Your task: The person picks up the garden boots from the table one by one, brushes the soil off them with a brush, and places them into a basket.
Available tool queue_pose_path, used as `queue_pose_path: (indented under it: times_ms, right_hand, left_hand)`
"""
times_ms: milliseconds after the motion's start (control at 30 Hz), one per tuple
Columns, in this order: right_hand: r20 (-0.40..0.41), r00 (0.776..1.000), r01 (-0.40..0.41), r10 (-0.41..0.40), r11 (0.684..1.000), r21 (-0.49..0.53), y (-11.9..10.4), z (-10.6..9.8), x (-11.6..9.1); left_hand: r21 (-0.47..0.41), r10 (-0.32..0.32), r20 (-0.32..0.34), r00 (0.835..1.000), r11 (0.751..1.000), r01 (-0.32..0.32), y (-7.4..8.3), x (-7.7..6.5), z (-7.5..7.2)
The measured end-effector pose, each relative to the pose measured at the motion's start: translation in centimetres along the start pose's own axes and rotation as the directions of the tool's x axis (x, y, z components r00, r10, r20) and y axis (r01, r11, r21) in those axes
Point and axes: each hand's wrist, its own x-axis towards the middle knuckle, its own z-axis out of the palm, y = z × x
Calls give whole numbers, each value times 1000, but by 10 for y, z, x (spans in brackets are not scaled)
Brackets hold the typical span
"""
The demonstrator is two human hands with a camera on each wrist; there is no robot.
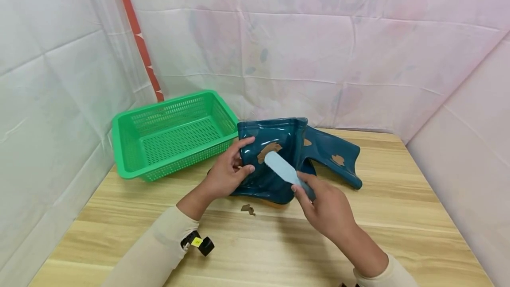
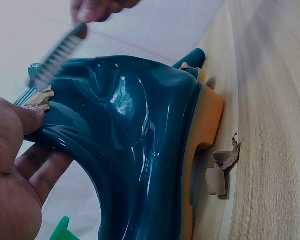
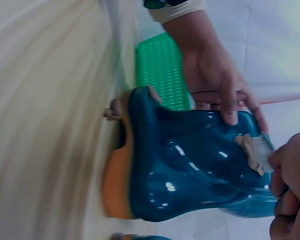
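A glossy teal rain boot (image 1: 275, 131) with an orange sole (image 2: 208, 117) stands on the table, a brown mud patch (image 1: 268, 150) on its shaft. My left hand (image 1: 226, 174) grips the shaft near its top opening, thumb on one side and fingers on the other. In my right hand (image 1: 328, 207) is a pale blue brush (image 1: 282, 167), pinched by its handle. Its head lies right at the mud patch, and the bristles (image 2: 57, 57) show blurred in the left wrist view.
A second teal boot (image 1: 324, 143) with mud spots lies on its side behind and to the right. The green plastic basket (image 1: 117, 149) stands at the back left. Several brown crumbs (image 1: 248, 209) lie on the table (image 1: 239, 251) before the boot. White sheeting (image 1: 287, 48) encloses the table.
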Motion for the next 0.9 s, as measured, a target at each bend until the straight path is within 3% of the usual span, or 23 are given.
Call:
queue_pose_path:
  times_ms: [133,367,633,767,900]
  right_hand:
    - [-78,996,45,-46,999,-7,0,1,6]
    - [70,997,-30,31,999,-10,1,16,0]
    - [147,987,-57,58,998,-6,2,17,-6]
    - [106,994,-31,32,999,-10,-1,9,-4]
    - [-13,999,46,-46,999,-6,-2,3,1]
  left_hand:
    - [-3,5,1,1000,1000,-5,0,-1,1]
    - [-11,28,16,999,1000,-28,-2,-1,3]
    - [1,-4,11,1000,1000,4,0,-1,1]
    - [7,3,14,1000,1000,-3,-1,0,0]
    - [6,14,10,1000,1000,-14,0,-1,0]
